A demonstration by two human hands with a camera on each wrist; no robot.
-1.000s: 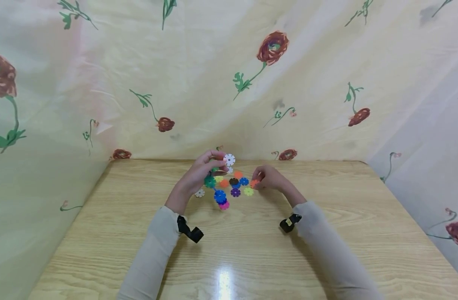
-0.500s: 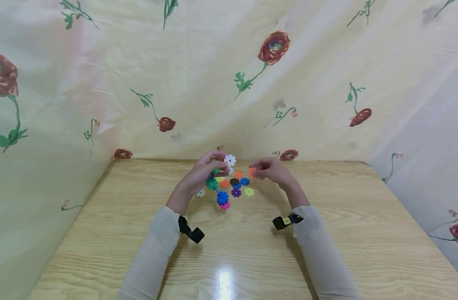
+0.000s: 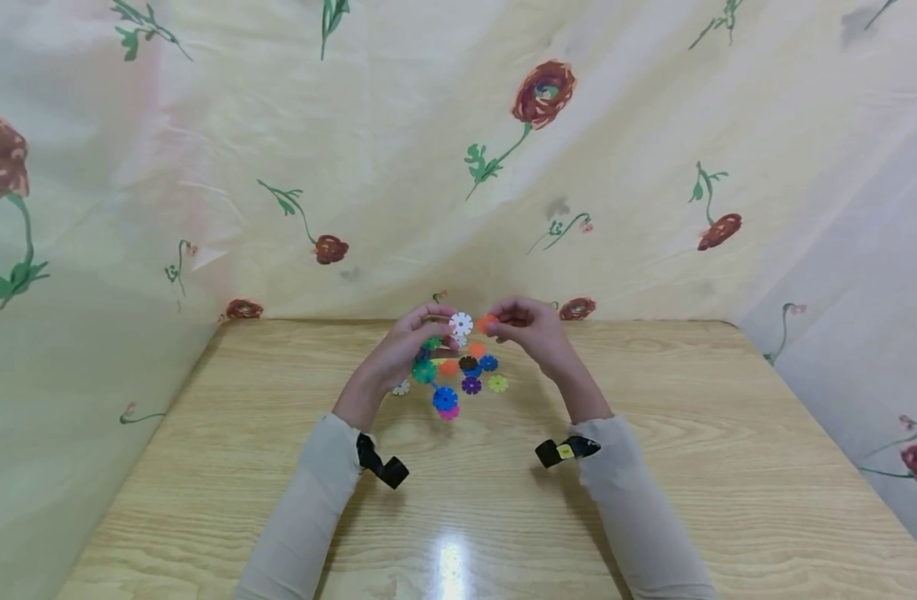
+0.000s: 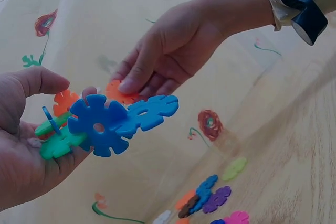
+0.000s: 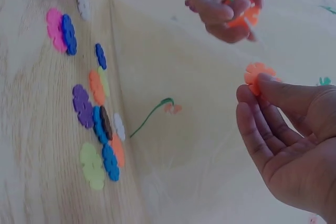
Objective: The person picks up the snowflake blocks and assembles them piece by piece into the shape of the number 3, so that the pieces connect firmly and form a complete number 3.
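My left hand [image 3: 398, 354] holds up a joined cluster of slotted plastic flower discs. In the head view a white disc [image 3: 461, 323] stands at its fingertips, with a green disc [image 3: 424, 372] and a blue disc [image 3: 445, 392] lower down. The left wrist view shows an orange disc [image 4: 64, 99] of the cluster by the thumb. My right hand [image 3: 541, 337] pinches a single orange disc [image 5: 256, 73] between thumb and fingertips. That disc is raised close to the right of the white one; in the right wrist view a gap separates it from the left hand.
Loose discs lie on the wooden table [image 3: 458, 475] below the hands, among them purple [image 3: 471, 385], yellow-green [image 3: 498, 383], brown [image 3: 468, 363] and pink [image 5: 54, 29] ones. A flower-printed curtain [image 3: 398, 167] hangs behind the table's far edge.
My right hand has lifted the orange disc from beside the loose discs and brought it up and left, close to the cluster. The left hand has stayed nearly still.
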